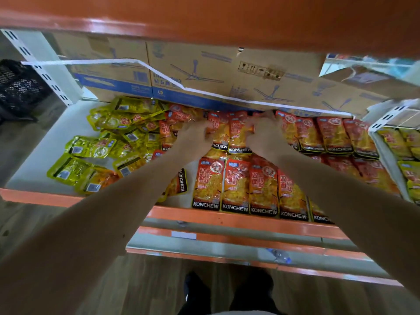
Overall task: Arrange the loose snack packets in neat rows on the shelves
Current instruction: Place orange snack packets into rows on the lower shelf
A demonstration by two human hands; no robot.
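Red-orange snack packets lie in two rows on the white shelf [34, 178]: a back row [327, 137] and a front row [236, 187] at the shelf's edge. Both my hands reach to the back row's left end. My left hand [195, 137] and my right hand [264, 135] flank two upright red packets [229, 137], with fingers curled on their outer edges. The hands are blurred, so the exact grip is unclear. A loose heap of yellow-green packets [109, 142] covers the shelf's left part, some face down.
Cardboard boxes [204, 73] with fan drawings stand behind the packets. An orange shelf [204, 14] hangs overhead. To the right, another bay [406, 160] holds yellow and red packets. Lower orange shelf edges [227, 244] stick out below. A black crate [18, 87] stands at left.
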